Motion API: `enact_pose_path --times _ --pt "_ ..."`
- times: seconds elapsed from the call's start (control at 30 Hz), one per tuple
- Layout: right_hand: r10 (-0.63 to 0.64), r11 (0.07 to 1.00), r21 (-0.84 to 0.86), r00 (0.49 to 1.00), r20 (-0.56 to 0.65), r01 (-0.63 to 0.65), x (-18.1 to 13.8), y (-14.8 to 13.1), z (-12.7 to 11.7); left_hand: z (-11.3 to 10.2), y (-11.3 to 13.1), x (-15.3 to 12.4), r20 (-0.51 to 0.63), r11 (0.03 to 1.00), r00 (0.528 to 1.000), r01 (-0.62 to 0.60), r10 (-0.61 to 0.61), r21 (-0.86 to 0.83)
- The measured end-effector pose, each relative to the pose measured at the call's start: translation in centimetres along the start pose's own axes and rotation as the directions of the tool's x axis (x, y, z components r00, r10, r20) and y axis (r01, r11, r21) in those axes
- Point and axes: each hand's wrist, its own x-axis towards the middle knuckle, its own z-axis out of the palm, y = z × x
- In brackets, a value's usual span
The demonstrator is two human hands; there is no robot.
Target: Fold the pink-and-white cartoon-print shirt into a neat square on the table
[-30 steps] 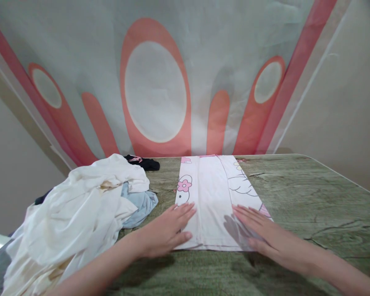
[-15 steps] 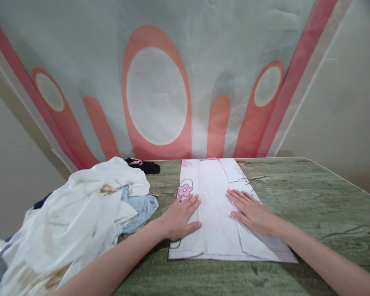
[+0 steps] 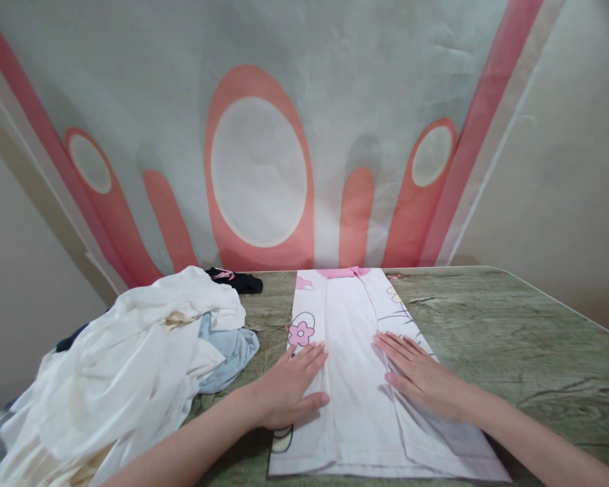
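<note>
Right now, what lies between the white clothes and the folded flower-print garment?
Head view: light blue cloth, then woodgrain tabletop; nearer the camera, the left forearm crosses.

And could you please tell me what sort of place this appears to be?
Most likely an indoor room, perhaps in a home: a wood-grained tabletop carries a pile of clothes and a flat printed garment, with a patterned backdrop behind.

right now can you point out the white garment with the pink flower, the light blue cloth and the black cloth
White garment [image 3: 354,379], head view: plain middle panel
Light blue cloth [image 3: 232,356], head view: crumpled visible middle
Black cloth [image 3: 244,283], head view: middle of its visible part
</note>
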Motion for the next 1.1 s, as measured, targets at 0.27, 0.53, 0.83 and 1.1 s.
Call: enact_pose_path --times 0.27,0.53,0.83,1.1 --pt "0.160 0.984 -0.072 0.985 -0.070 -0.165 4.9 4.9 0.2 0.3 -3.9 5.0 -0.178 0.982 0.978 0.136 -0.112 0.129" --pt "0.097 0.989 -0.105 0.991 -0.092 -0.107 2.3 3.2 1.5 1.6 -2.7 3.8 -0.160 0.976 0.977 0.164 -0.141 0.145" --pt "0.087 0.986 -0.129 0.990 -0.109 -0.101 -0.8 0.1 1.7 2.2 0.0 0.6 -0.131 0.975 0.980 0.170 -0.151 0.141" --pt "0.083 0.990 -0.106 0.990 -0.115 -0.095 -5.0 -2.8 2.3 2.9 2.7 -2.5 -0.070 0.989 0.988 0.141 -0.137 0.052"
